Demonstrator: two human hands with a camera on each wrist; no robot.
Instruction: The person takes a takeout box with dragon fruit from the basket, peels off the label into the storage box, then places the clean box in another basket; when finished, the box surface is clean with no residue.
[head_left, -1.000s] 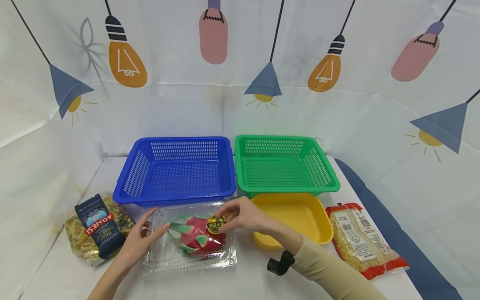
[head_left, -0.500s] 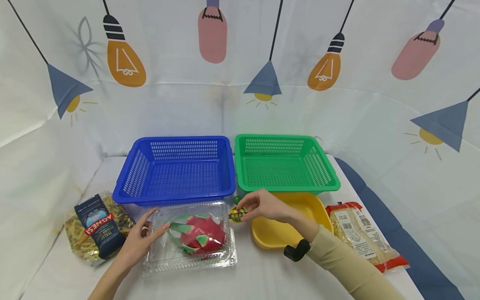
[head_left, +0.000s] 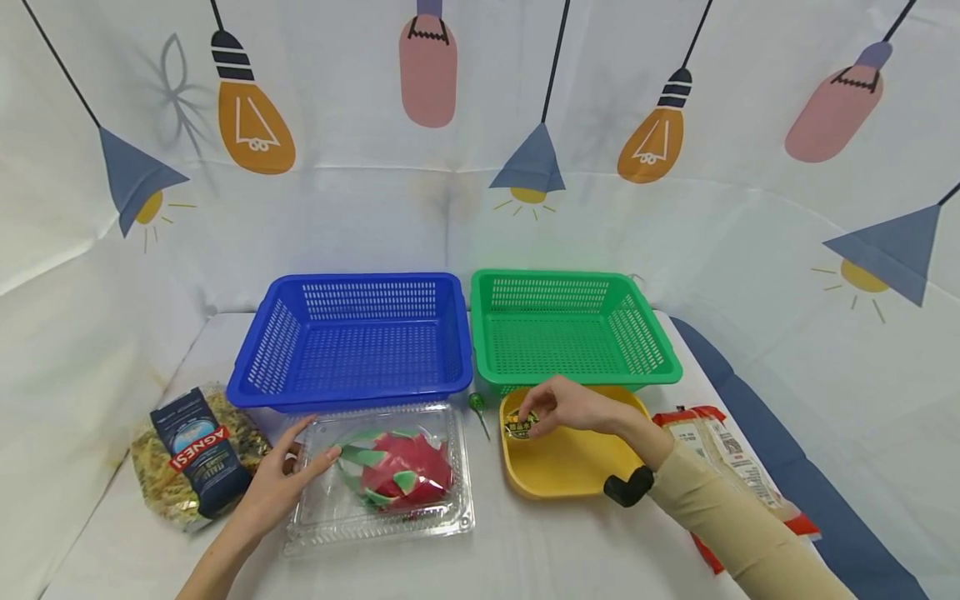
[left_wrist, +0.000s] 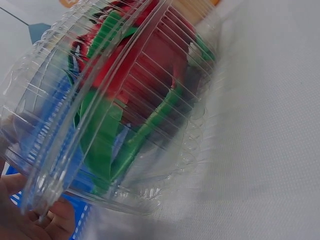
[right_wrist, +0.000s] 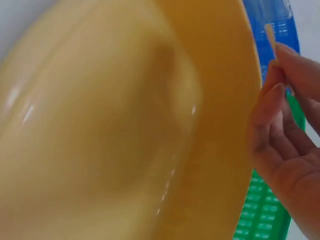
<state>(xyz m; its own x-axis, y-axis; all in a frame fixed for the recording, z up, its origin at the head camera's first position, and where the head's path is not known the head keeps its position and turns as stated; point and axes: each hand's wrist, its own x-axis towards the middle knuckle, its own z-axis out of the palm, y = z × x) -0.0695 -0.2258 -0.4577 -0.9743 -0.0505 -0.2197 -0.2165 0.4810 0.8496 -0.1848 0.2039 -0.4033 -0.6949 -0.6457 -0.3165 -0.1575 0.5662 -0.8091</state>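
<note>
Pinches round label (head_left: pixel 517 428) in right hand (head_left: pixel 568 405) over far left of yellow basin (head_left: pixel 573 467); probably weighs little, bends easily, may cling, so best held by edge. Rests spread left hand (head_left: pixel 279 485) on clear box (head_left: pixel 382 527).

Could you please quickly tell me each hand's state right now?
Left hand: closed, holding the side of the clear container.
Right hand: closed, pinching the dark round label.

The sticker (head_left: pixel 517 427) is black and gold, the dragon fruit (head_left: pixel 422 463) red with green scales, the eleven-o'clock basket (head_left: pixel 367 354) blue, the one-o'clock basket (head_left: pixel 555 346) green, the basin (head_left: pixel 581 462) yellow.
</note>
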